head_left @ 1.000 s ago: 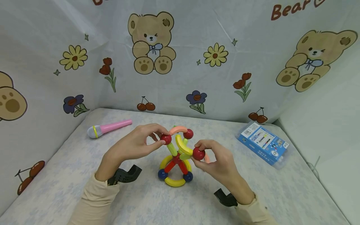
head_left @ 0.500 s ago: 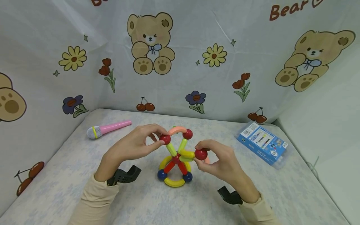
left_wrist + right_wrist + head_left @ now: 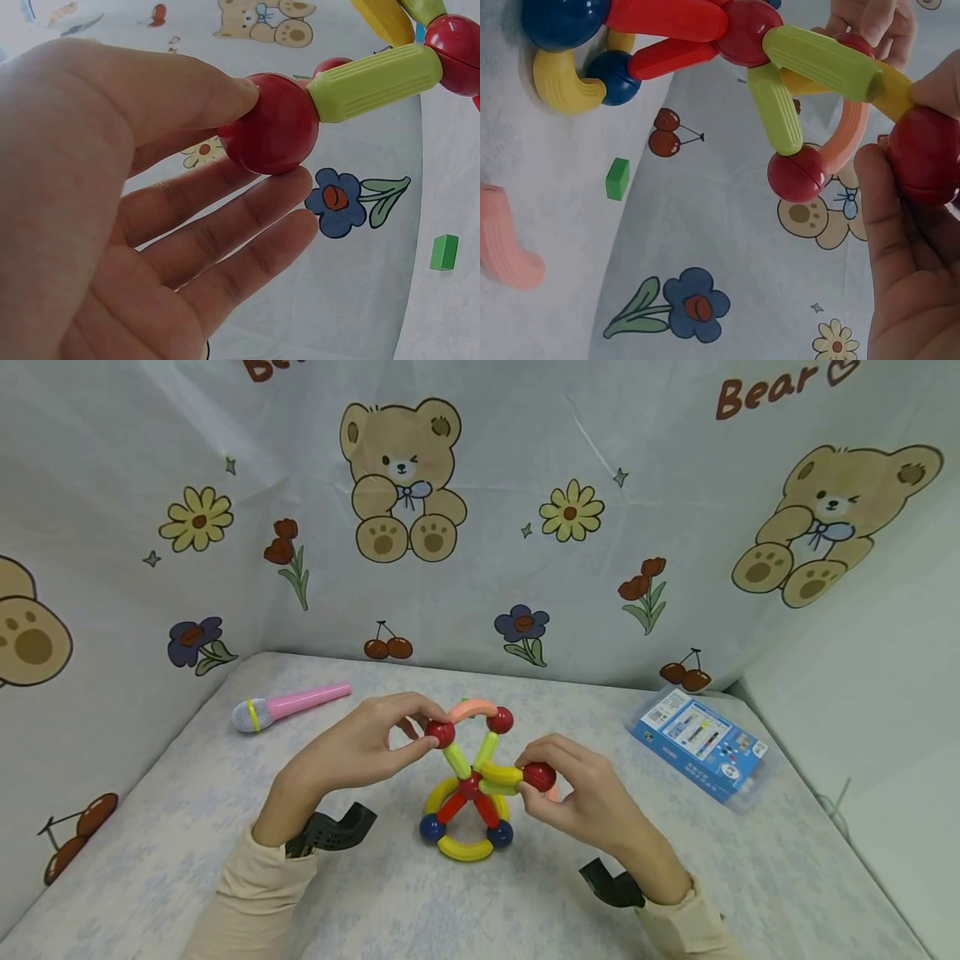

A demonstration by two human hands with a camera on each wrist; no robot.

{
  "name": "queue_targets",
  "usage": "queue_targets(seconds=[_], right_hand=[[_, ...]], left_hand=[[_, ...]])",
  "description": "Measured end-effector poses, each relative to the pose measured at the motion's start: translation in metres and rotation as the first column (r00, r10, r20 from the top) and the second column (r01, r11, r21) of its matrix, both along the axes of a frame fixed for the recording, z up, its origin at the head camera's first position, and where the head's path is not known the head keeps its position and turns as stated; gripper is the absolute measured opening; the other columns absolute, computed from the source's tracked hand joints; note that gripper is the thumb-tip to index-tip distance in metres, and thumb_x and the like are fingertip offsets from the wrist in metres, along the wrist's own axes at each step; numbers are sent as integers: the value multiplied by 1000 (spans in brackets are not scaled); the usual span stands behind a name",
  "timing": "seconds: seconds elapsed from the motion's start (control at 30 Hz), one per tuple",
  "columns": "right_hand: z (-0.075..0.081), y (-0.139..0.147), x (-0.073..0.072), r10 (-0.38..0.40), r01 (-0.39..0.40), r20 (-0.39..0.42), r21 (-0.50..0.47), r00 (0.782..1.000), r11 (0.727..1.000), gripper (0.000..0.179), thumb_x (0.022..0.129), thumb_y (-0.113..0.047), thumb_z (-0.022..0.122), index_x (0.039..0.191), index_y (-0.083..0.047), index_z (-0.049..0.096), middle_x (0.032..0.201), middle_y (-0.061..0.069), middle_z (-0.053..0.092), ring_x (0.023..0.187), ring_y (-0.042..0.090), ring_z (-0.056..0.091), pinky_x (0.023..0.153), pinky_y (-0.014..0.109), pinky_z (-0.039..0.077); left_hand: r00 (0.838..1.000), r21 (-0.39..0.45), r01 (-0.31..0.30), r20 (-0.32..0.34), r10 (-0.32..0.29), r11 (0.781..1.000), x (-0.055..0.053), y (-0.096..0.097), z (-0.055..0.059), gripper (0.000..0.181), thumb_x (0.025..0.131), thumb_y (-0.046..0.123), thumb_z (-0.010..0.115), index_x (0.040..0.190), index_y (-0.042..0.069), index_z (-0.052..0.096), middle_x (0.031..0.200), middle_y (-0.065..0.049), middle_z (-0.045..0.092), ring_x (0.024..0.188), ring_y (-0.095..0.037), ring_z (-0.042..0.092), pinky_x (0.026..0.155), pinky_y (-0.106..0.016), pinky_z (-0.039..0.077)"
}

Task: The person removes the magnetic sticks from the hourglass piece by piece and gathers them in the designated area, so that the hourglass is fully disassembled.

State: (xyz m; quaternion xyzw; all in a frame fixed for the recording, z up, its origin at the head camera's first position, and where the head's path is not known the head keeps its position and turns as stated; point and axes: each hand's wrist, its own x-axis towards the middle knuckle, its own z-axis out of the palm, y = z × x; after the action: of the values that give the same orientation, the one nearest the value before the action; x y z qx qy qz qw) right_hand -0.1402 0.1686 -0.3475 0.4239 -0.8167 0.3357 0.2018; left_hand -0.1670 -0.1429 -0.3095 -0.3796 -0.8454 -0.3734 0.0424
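Note:
A structure of magnetic rods and balls stands mid-table, with blue balls (image 3: 432, 828) and yellow curved rods at its base. Red rods (image 3: 486, 810) rise to a central red ball (image 3: 470, 787), from which light green rods (image 3: 487, 749) fan out. My left hand (image 3: 375, 739) pinches the red ball (image 3: 274, 124) at the upper left green rod's end. A peach curved rod (image 3: 474, 707) bridges from there to another red ball (image 3: 500, 720). My right hand (image 3: 581, 789) pinches a red ball (image 3: 926, 154) with a yellow curved rod (image 3: 501, 772) on it, alongside a green rod.
A loose peach curved rod (image 3: 506, 240) lies on the table, mostly hidden by my right hand in the head view. Behind the structure is a small green block (image 3: 618, 178). A pink toy microphone (image 3: 292, 704) lies back left, a blue box (image 3: 701, 743) back right.
The yellow curved rod on the right-hand ball has swung down from pointing upward to lie along the green rod. My right hand has shifted slightly right; the left keeps its place.

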Motion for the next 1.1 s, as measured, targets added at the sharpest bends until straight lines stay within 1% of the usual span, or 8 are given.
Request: queue_targets(seconds=[0.23,0.37,0.53,0.63,0.87,0.97,1.03,1.1], right_hand=[[-2,2,-1,-22,22,-8,10,1000,1000,26,83,-7,81,106,-15,70,102,-3,69,85,9,61,72,18,56],[-3,0,1,-25,24,-24,-33,999,999,25,83,-8,81,106,-13,71,104,-1,69,87,10,62,74,15,55],[-2,-3,4,8,-18,-94,-111,996,994,18,95,-20,75,108,-10,71,108,3,68,88,13,62,76,14,55],[-1,-4,4,25,-42,-129,-132,991,990,24,101,-31,67,109,-8,71,107,4,67,87,13,61,75,13,55],[1,1,2,16,-37,-148,-138,989,990,31,102,-37,63,108,-7,70,107,6,66,88,14,61,77,12,55],[2,5,0,0,-16,-128,-128,992,992,28,101,-35,67,108,-7,70,107,6,67,90,15,62,79,12,55],[3,9,-1,-9,-2,-101,-113,995,994,21,96,-25,74,108,-8,71,108,5,67,92,15,62,80,12,55],[5,15,-2,-21,15,-63,-88,998,996,21,90,-14,81,108,-10,71,109,4,67,95,14,62,81,13,55]], left_hand=[[1000,10,13,3,-13,1000,0,0,0,25,96,9,74,120,13,68,110,7,73,95,-6,68,87,-33,59],[1000,9,15,3,-15,1000,1,0,0,25,96,9,74,120,13,68,110,8,73,95,-6,67,88,-34,59],[1000,3,6,4,-6,1000,0,1,-1,26,95,10,75,120,13,68,110,7,73,96,-6,67,88,-34,59],[1000,-3,-2,5,3,1000,1,1,-1,27,95,9,75,120,12,69,111,7,73,96,-7,67,88,-34,59],[1000,-13,-17,9,17,1000,1,0,-1,27,95,9,75,120,12,69,110,7,73,96,-7,66,88,-33,59],[1000,-13,-15,9,15,1000,1,0,0,26,95,9,75,120,12,69,110,6,73,96,-7,66,88,-33,59],[1000,-12,-12,9,12,1000,1,0,0,26,95,9,74,120,13,69,111,7,73,96,-7,66,88,-33,59],[1000,-11,-10,9,10,1000,1,1,1,26,95,10,74,120,13,68,111,7,73,96,-7,66,88,-34,59]])
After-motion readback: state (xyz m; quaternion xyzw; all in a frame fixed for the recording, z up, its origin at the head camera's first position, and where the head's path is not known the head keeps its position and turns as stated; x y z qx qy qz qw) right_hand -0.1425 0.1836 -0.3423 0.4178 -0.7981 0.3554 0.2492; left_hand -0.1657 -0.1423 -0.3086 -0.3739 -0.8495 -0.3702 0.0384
